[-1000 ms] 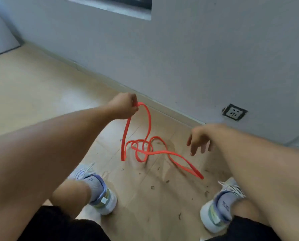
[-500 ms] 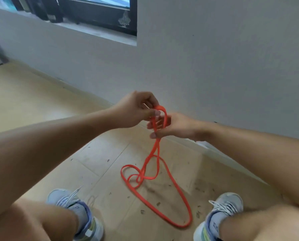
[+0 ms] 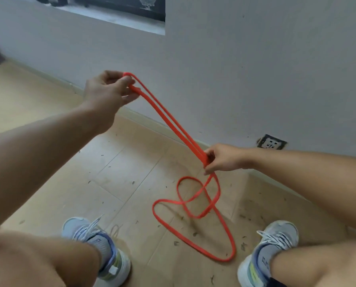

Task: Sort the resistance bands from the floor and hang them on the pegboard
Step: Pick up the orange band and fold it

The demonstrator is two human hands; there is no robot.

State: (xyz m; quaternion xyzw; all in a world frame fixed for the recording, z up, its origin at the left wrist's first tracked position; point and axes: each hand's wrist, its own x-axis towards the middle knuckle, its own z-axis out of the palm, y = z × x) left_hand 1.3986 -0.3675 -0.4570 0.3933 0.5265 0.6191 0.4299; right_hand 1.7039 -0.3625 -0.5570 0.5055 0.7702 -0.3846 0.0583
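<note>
One long orange resistance band (image 3: 169,121) runs taut as a doubled strand between my two hands. My left hand (image 3: 109,92) pinches its looped end up high at the left. Lower and to the right, my right hand (image 3: 222,158) grips both strands together. Below that hand the rest of the band (image 3: 195,206) hangs down and lies in twisted loops on the wooden floor between my feet. No pegboard is in view.
A grey wall with a skirting board (image 3: 152,123) runs close behind the band, with a wall socket (image 3: 272,142) low at the right. My two shoes (image 3: 96,247) (image 3: 270,251) flank the coiled band. Small bits of debris lie scattered on the floor.
My right hand has slid down the band away from my left hand, drawing the doubled strand straight. My left hand has stayed high with the looped end. The floor loops have shifted right.
</note>
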